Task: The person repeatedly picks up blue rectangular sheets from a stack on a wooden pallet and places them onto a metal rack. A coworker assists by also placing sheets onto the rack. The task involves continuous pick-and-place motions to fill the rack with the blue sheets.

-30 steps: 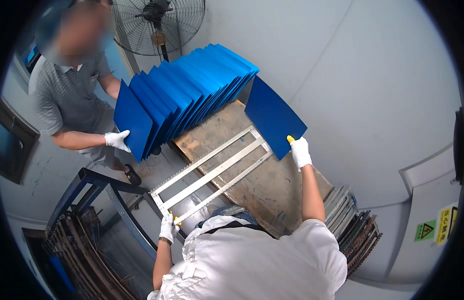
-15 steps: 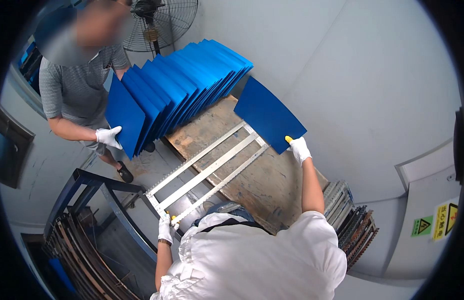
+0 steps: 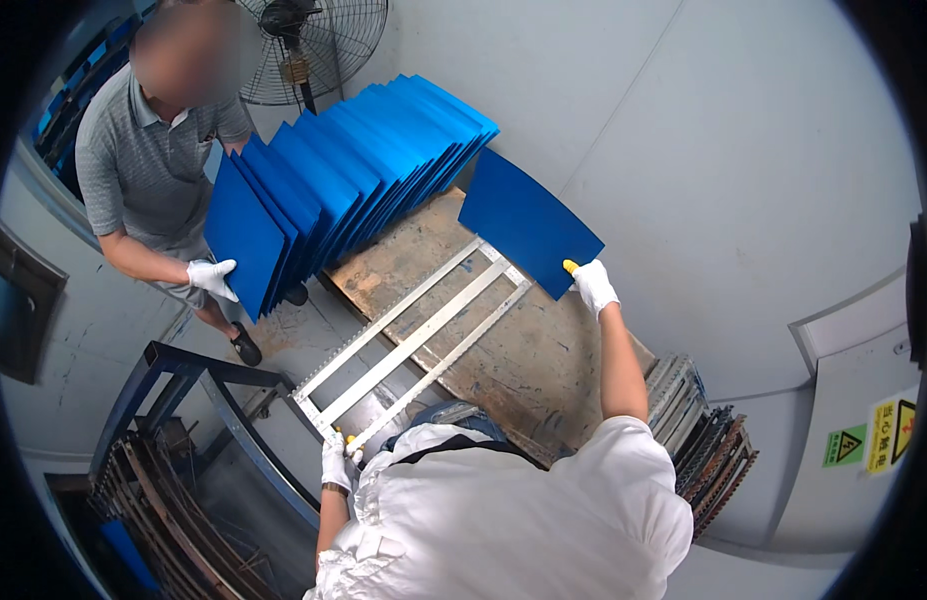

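Note:
In a white glove with yellow fingertips, my right hand (image 3: 594, 287) grips the near corner of a flat blue sheet (image 3: 528, 222) and holds it tilted up. Its lower edge is close to the far end of a pale metal frame (image 3: 415, 341) with three long bars and notched sides; whether they touch I cannot tell. The frame slants across the table edge, and my gloved left hand (image 3: 336, 464) is closed on its near end.
A row of leaning blue sheets (image 3: 363, 160) stands on the worn table (image 3: 523, 370). A co-worker (image 3: 148, 170) on the left touches the nearest one with a gloved hand. Stacked notched frames (image 3: 673, 400) are at right, a dark metal rack (image 3: 233, 430) at lower left, a fan (image 3: 313, 50) behind.
The blue sheet and my right hand have shifted slightly left and up in view, with the frame's far end. The co-worker's head has risen, and their hand has moved slightly left.

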{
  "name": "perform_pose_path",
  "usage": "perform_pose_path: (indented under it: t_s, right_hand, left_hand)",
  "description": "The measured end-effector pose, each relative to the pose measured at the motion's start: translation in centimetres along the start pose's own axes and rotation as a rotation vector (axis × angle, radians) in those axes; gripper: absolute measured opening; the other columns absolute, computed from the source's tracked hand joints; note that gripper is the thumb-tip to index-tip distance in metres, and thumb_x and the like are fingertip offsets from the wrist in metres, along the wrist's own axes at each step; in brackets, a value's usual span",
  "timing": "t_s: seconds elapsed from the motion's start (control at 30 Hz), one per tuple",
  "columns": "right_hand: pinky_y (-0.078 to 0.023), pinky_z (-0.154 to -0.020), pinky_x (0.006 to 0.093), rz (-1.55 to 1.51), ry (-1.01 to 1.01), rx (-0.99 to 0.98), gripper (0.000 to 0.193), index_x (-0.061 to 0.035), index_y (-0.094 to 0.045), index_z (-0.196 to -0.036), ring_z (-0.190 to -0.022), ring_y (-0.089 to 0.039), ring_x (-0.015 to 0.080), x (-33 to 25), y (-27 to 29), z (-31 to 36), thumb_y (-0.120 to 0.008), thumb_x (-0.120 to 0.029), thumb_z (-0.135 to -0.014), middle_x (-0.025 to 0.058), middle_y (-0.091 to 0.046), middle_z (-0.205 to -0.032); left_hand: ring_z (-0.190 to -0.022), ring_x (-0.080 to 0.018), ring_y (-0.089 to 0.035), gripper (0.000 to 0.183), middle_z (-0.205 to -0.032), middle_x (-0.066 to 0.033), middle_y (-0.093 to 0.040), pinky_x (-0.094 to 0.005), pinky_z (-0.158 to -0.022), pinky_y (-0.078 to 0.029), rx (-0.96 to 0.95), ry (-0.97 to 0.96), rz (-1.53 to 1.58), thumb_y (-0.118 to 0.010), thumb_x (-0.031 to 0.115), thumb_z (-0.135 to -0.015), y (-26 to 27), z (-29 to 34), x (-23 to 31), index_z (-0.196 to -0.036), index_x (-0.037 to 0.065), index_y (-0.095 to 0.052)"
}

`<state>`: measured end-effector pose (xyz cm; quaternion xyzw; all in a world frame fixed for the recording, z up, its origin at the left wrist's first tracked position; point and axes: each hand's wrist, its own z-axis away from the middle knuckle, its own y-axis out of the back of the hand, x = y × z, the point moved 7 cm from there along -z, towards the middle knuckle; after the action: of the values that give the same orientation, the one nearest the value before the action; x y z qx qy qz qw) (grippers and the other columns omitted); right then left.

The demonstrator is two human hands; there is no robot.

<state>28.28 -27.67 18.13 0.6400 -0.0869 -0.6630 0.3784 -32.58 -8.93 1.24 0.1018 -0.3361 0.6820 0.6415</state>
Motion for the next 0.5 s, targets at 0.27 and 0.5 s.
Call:
perform_pose_path:
  t_s: [0.27, 0.5]
  right_hand:
    - [-0.042, -0.051, 0.0324, 0.029, -0.026, -0.058, 0.029, 0.0034, -0.057, -0.077, -0.053, -0.052, 0.0184, -1.1, -0.2, -0.2, -0.061, -0.026, -0.076, 0.0117, -0.058, -0.063]
    - [-0.043, -0.048, 0.0286, -0.201, -0.145, -0.087, 0.022, 0.0018, -0.055, -0.077, -0.052, -0.048, 0.0141, 0.5, -1.0, 0.8, -0.063, -0.018, -0.076, 0.0067, -0.053, -0.064]
  left_hand:
    - [-0.061, -0.0183, -0.055, 0.017, -0.079, -0.0047, -0.054, -0.0296, -0.042, -0.044, 0.029, -0.005, -0.036, -0.050, 0.018, -0.085, 0.5, -0.9, -0.3, -0.101, 0.016, -0.045]
    - [-0.060, -0.0193, -0.055, 0.017, -0.079, -0.0049, -0.054, -0.0303, -0.041, -0.044, 0.014, 0.016, 0.002, -0.050, 0.018, -0.085, 0.6, -1.2, -0.7, -0.102, 0.017, -0.046]
